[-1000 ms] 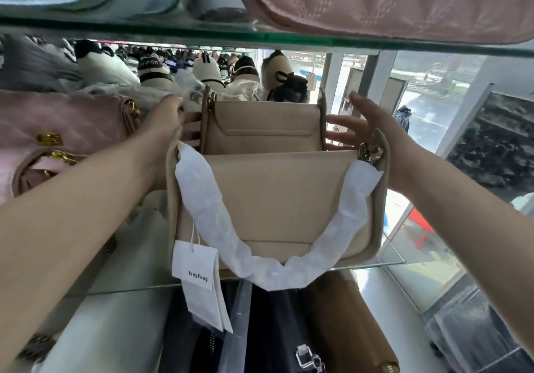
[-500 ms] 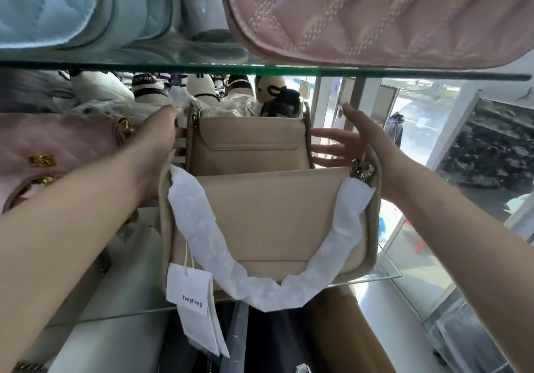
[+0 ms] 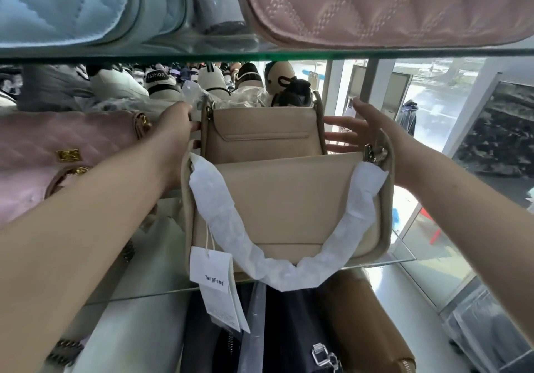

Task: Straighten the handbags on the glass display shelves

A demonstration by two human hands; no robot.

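The rear bag (image 3: 261, 135) stands behind the front bag (image 3: 289, 205), its long axis parallel to the shelf's (image 3: 150, 293) front edge. The right hand (image 3: 367, 130) is spread just beside its right end. The left hand (image 3: 173, 130) touches its left end, perhaps gripping; I cannot tell.

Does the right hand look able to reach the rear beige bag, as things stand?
Probably yes. The right hand is open beside the rear beige bag, fingertips near its right edge; the front beige bag stands nearer, not between them.
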